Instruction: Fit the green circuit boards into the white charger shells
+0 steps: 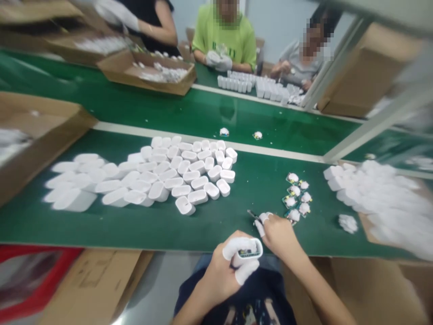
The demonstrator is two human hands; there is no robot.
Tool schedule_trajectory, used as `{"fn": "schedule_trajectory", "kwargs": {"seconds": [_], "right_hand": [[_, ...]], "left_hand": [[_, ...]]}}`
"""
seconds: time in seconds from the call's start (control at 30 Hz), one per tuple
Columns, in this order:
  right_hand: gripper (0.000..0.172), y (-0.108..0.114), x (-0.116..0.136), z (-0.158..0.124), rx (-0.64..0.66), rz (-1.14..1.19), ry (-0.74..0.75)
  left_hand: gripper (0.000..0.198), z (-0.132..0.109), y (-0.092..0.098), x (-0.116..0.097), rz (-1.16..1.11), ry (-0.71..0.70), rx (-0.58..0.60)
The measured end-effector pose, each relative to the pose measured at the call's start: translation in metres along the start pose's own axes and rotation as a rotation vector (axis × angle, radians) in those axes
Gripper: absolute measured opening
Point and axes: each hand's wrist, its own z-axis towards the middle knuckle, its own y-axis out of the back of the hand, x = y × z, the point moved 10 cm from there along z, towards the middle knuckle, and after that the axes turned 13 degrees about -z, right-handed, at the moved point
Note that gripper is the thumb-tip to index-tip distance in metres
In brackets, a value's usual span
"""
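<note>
Bright, even indoor light is spread across the scene, and soft shadows are cast under the white cases (pixel 189 176) ahead of the right hand (pixel 279 237). The heap (pixel 382 203) to that hand's right is smeared by blur, and the frame's edges are bowed by distortion.

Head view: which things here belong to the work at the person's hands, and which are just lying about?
Part of the work:
left hand holding a white plastic case; right hand holding tweezers; small white-topped circuit pieces; pile of white cases.

Just lying about:
cardboard box; white fluffy wad; loose piece farther up the green bench.
</note>
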Motion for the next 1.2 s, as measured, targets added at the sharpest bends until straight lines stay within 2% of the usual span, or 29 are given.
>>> {"fn": "schedule_trajectory", "kwargs": {"seconds": [0.1, 0.17, 0.27, 0.37, 0.47, 0.53, 0.57, 0.6, 0.67, 0.73, 0.8, 0.87, 0.93, 1.0, 1.07, 1.2], "right_hand": [[0.008, -0.008, -0.003, 0.014, 0.028, -0.076, -0.018], [0.018, 0.007, -0.008, 0.01, -0.006, -0.041, 0.003], [0.038, 0.044, -0.007, -0.002, -0.05, 0.281, 0.133], [0.047, 0.063, 0.008, -0.006, 0.027, 0.531, 0.254], [0.03, 0.064, 0.025, 0.005, 0.085, 0.544, 0.281], [0.023, 0.062, 0.029, 0.017, 0.096, 0.5, 0.287], [0.019, 0.06, 0.026, 0.025, 0.103, 0.462, 0.288], [0.015, 0.058, 0.017, 0.037, 0.109, 0.403, 0.262], [0.01, 0.056, -0.023, 0.068, 0.1, 0.242, 0.132], [0.006, 0.058, -0.09, 0.108, 0.058, 0.038, -0.11], [0.013, 0.058, -0.155, 0.149, 0.037, -0.061, -0.269], [0.017, 0.053, -0.216, 0.183, 0.036, -0.154, -0.426], [0.029, 0.044, -0.261, 0.205, 0.047, -0.225, -0.534], [0.033, 0.035, -0.289, 0.216, 0.057, -0.277, -0.593], [0.034, 0.029, -0.301, 0.22, 0.056, -0.322, -0.621], [0.041, 0.025, -0.295, 0.229, -0.01, -0.406, -0.569]], "left_hand": [[0.016, 0.001, 0.01, 0.008, 0.035, 0.032, -0.028], [0.016, -0.002, 0.018, 0.027, 0.043, 0.148, -0.05], [0.042, -0.01, 0.029, 0.062, 0.075, 0.355, -0.097], [0.053, -0.009, 0.015, 0.084, 0.101, 0.381, -0.003], [0.062, -0.003, -0.009, 0.101, 0.136, 0.385, 0.113], [0.074, 0.001, -0.015, 0.109, 0.158, 0.431, 0.113], [0.077, 0.003, -0.012, 0.109, 0.181, 0.447, 0.081], [0.075, 0.005, -0.004, 0.106, 0.221, 0.449, 0.021], [0.057, 0.007, 0.026, 0.086, 0.341, 0.373, -0.156], [0.028, 0.006, 0.061, 0.052, 0.491, 0.191, -0.315], [0.013, -0.003, 0.098, 0.026, 0.679, 0.045, -0.449], [0.02, -0.014, 0.134, 0.018, 0.89, 0.024, -0.551], [0.035, -0.021, 0.159, 0.028, 1.023, 0.085, -0.561], [0.043, -0.026, 0.176, 0.045, 1.059, 0.183, -0.561], [0.043, -0.029, 0.179, 0.054, 1.037, 0.221, -0.579], [0.037, -0.031, 0.17, 0.051, 0.974, 0.215, -0.678]]}}
